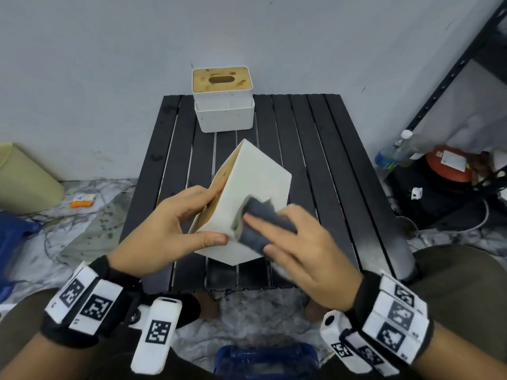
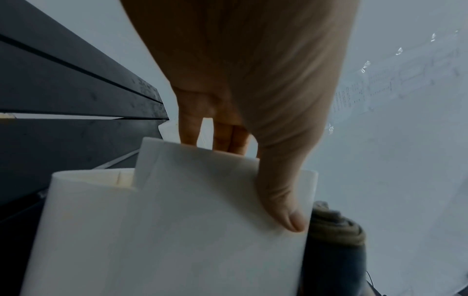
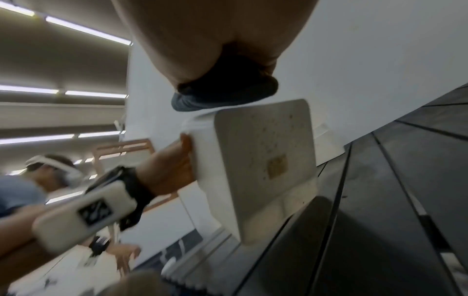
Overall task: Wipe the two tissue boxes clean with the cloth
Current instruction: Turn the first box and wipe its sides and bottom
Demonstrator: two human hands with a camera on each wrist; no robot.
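My left hand [image 1: 175, 229] grips a white tissue box [image 1: 255, 185] tilted on one corner above the black slatted table [image 1: 329, 165], thumb on the near face and fingers on the wooden lid side. In the left wrist view the thumb [image 2: 283, 200] lies across the white box [image 2: 177, 230]. My right hand [image 1: 296, 242] holds a rolled dark grey cloth [image 1: 263, 220] and presses it on the box's upper face. The right wrist view shows the cloth [image 3: 228, 94] on the box [image 3: 266, 160], whose end face is speckled with stains. A second white box [image 1: 223, 97] with a stained wooden lid stands upright at the table's far edge.
A grey wall rises just behind the table. A black metal shelf [image 1: 452, 78], a water bottle [image 1: 395, 152] and a red item [image 1: 450, 165] are on the right. A beige bin [image 1: 24, 182] is at the left on the marbled floor. A blue object [image 1: 266, 360] lies between my knees.
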